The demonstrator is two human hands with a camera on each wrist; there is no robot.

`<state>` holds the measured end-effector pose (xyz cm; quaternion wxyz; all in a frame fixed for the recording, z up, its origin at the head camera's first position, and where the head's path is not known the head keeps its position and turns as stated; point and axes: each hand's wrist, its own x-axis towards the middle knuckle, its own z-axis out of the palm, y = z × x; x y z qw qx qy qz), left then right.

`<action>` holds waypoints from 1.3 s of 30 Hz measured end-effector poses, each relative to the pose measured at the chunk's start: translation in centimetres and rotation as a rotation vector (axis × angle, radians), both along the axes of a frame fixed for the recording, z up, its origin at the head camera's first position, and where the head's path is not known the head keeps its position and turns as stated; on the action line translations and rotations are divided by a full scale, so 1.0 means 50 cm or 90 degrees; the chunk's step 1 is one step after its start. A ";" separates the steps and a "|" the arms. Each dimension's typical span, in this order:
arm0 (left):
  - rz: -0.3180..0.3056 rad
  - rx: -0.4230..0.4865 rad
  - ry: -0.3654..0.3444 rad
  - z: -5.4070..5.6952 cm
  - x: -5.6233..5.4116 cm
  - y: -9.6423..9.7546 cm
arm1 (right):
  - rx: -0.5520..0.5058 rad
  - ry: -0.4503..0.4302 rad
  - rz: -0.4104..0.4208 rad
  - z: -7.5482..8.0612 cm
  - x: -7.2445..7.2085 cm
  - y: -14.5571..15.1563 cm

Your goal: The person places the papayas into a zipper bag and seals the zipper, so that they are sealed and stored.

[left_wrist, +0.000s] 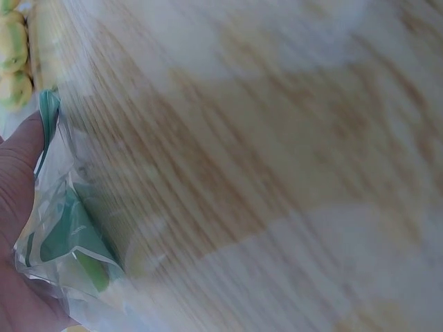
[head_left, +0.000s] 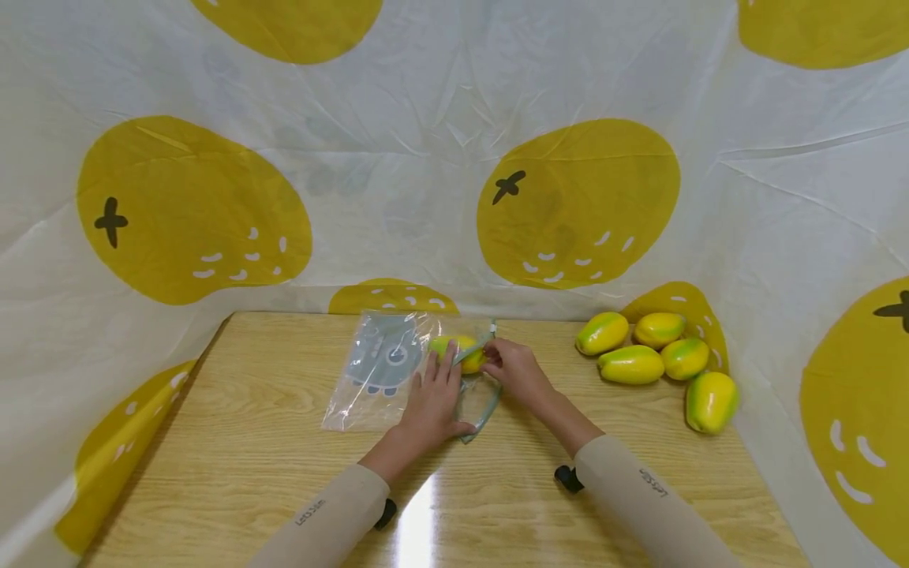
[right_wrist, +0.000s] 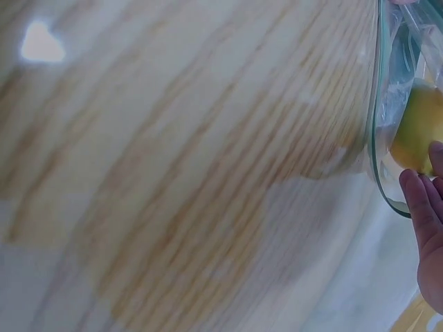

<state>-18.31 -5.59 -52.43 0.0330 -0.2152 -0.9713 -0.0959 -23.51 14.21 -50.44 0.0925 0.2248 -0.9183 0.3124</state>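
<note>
On the table lies a clear plastic zip bag (head_left: 339, 406) with a blue-grey cartoon print and a green-edged mouth facing right. A yellow-green papaya (head_left: 472, 363) lies at the mouth, mostly within the bag. My left hand (head_left: 432, 406) rests over bag and fruit with fingers outstretched. Its thumb presses the near side of the green rim (left_wrist: 48, 117), spreading the mouth. At the fruit's right end, my right hand (head_left: 517, 371) holds the papaya (right_wrist: 417, 128) by its tip with bent fingers and thumb. The rim partly covers the fruit in the head view.
Several more papayas (head_left: 630, 365) sit in a group at the table's back right, one (head_left: 712, 404) nearer the right edge. A white cloth (head_left: 398, 213) with large yellow fruit prints hangs behind and at both sides of the wooden table (head_left: 234, 442).
</note>
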 end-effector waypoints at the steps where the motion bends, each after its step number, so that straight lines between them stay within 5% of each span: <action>1: 0.001 0.001 0.000 0.000 0.000 0.000 | -0.002 0.000 -0.001 0.000 0.001 0.000; 18: 0.003 0.023 -0.014 0.001 -0.002 -0.001 | -0.013 -0.086 -0.026 0.026 0.040 0.070; 39: -0.004 0.023 -0.017 -0.002 0.001 -0.006 | 0.103 0.018 -0.090 0.066 0.078 0.355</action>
